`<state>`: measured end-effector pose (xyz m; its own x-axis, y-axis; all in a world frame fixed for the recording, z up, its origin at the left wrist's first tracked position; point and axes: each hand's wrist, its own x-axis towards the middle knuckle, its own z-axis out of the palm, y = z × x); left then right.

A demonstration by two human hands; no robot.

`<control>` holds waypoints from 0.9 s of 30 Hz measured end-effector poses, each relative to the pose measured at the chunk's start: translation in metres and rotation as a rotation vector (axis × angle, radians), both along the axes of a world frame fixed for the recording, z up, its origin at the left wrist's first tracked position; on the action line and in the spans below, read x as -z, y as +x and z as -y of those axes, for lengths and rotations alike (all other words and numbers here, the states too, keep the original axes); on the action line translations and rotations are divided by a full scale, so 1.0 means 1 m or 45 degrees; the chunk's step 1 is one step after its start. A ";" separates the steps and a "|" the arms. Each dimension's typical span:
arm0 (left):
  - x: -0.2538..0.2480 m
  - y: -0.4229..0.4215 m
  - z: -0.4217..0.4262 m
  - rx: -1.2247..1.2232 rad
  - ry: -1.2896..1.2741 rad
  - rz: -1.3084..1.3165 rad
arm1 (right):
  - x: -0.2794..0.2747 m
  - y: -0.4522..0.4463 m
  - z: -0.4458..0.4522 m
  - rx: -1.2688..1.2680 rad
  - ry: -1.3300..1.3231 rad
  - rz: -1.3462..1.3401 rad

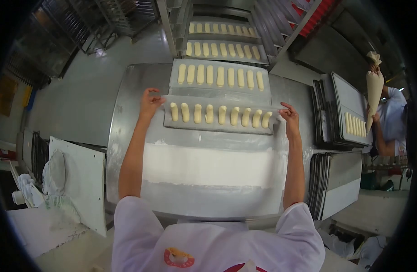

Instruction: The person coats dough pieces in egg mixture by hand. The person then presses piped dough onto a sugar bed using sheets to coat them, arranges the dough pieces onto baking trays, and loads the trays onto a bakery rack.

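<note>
Here's the head view: the paper sheet (226, 104) with its row of batter fingers (221, 114) sits mid-counter (195, 199), beyond the white powder (204, 165). Left hand (150, 103) pinches its far left corner, right hand (289, 115) the far right, fingertips closed. Light, floppy paper, I'd judge; soft batter, easily smudged, so corners are the grip.

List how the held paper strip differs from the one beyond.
The near strip is pinched at its far corners by the left hand and right hand; the far strip lies untouched. The near strip's far edge is lifted; the far strip looks flat. Both carry nine pale piped pieces.
</note>
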<state>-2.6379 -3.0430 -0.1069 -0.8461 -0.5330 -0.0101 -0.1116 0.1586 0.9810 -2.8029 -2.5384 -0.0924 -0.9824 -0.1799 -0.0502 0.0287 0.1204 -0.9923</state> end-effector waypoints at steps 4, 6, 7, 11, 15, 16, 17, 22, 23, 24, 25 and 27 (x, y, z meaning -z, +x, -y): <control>-0.042 0.050 -0.020 -0.001 -0.148 -0.001 | -0.031 0.052 -0.015 0.017 0.005 -0.091; -0.062 0.082 -0.032 -0.020 -0.097 0.019 | -0.040 0.077 -0.024 0.056 0.033 -0.135; -0.067 0.097 -0.035 -0.025 -0.091 0.045 | -0.044 0.090 -0.027 0.074 0.000 -0.145; -0.095 0.146 -0.045 -0.064 -0.032 -0.002 | -0.073 0.141 -0.028 0.099 0.046 -0.180; -0.092 0.174 -0.043 -0.082 -0.003 0.011 | -0.075 0.172 -0.024 0.162 0.045 -0.160; -0.092 0.179 -0.043 -0.086 -0.004 0.012 | -0.074 0.178 -0.023 0.172 0.027 -0.168; -0.094 0.184 -0.046 -0.099 0.029 0.027 | -0.071 0.185 -0.023 0.181 0.011 -0.170; -0.081 0.220 -0.052 -0.125 -0.023 0.107 | -0.056 0.221 -0.032 0.223 0.003 -0.223; -0.073 0.230 -0.053 -0.145 0.023 0.095 | -0.052 0.231 -0.031 0.216 0.037 -0.273; -0.064 0.240 -0.055 -0.165 0.070 0.083 | -0.045 0.242 -0.029 0.222 0.037 -0.265; -0.051 0.249 -0.057 -0.160 0.069 0.090 | -0.032 0.254 -0.026 0.262 0.049 -0.220; -0.022 0.264 -0.063 -0.074 -0.340 0.109 | -0.005 0.275 -0.030 0.278 0.170 -0.106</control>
<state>-2.3736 -2.9799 -0.0845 -0.8160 -0.5741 0.0670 -0.2091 0.4013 0.8918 -2.5278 -2.5088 -0.0875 -0.9989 0.0394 0.0236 -0.0130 0.2501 -0.9681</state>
